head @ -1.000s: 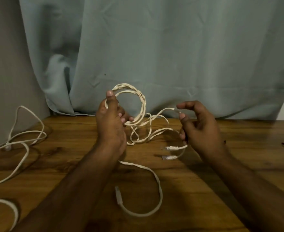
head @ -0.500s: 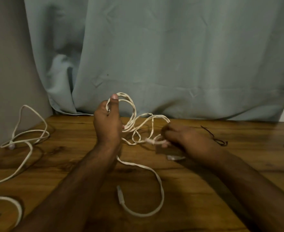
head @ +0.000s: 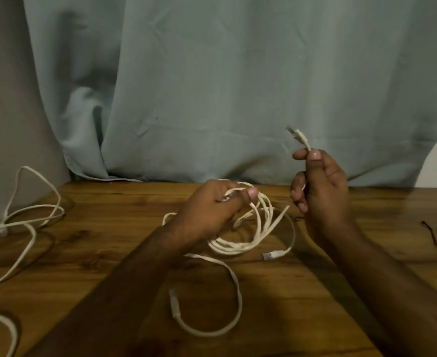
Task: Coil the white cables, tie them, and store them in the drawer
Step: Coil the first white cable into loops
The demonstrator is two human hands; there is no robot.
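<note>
I see two white cables. My left hand (head: 212, 210) grips the coil (head: 240, 243); my right hand (head: 320, 186) pinches its plug end (head: 298, 136). The other cable (head: 27, 222) lies far left on the table (head: 315, 292).

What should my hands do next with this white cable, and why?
Probably wrap the plug end, pinched in the right hand, around the coil that the left hand grips. The loops are gathered but not tied.

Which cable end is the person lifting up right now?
Look before the pale curtain, above the wooden table. The right hand pinches a plug upright; the other plugs lie on the table near the coil in the left hand.
</note>
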